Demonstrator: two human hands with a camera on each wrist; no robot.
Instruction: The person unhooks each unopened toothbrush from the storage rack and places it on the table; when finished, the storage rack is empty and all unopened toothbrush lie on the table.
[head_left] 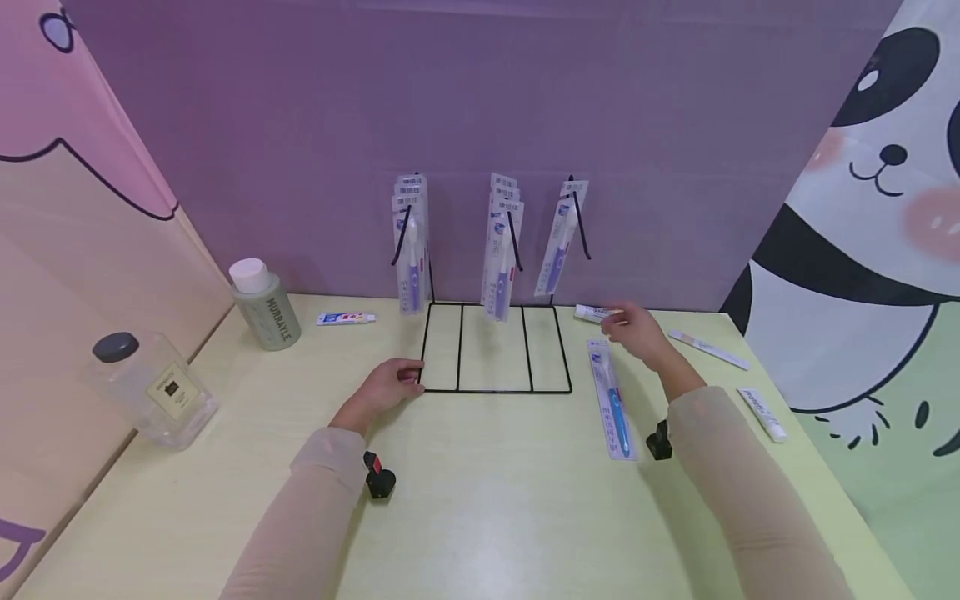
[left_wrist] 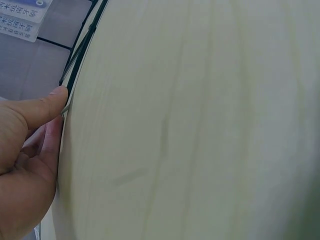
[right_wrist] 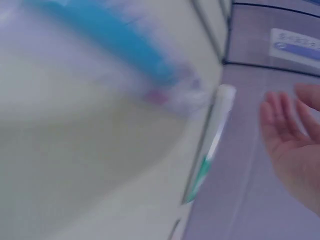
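Note:
My left hand (head_left: 386,385) pinches the front left corner of a black wire display rack (head_left: 495,392); in the left wrist view the thumb (left_wrist: 50,104) lies against the wire. Packaged toothbrushes hang from its hooks: a left stack (head_left: 410,267), a middle stack (head_left: 501,267) and a tilted pack (head_left: 558,242) at the right. Beside the rack's back right corner, my right hand (head_left: 636,333) is over a toothpaste tube (head_left: 591,313), fingers loosely bent. In the right wrist view, that tube (right_wrist: 215,130) is apart from the fingers. A packaged blue toothbrush (head_left: 615,408) lies nearer me.
More tubes lie on the right: a slim one (head_left: 708,348) and a white one (head_left: 762,414). Left of the rack is a blue-and-white toothpaste tube (head_left: 345,318). A grey-green bottle (head_left: 268,312) and a clear bottle (head_left: 168,392) stand at the left. A purple backdrop (head_left: 480,100) rises behind.

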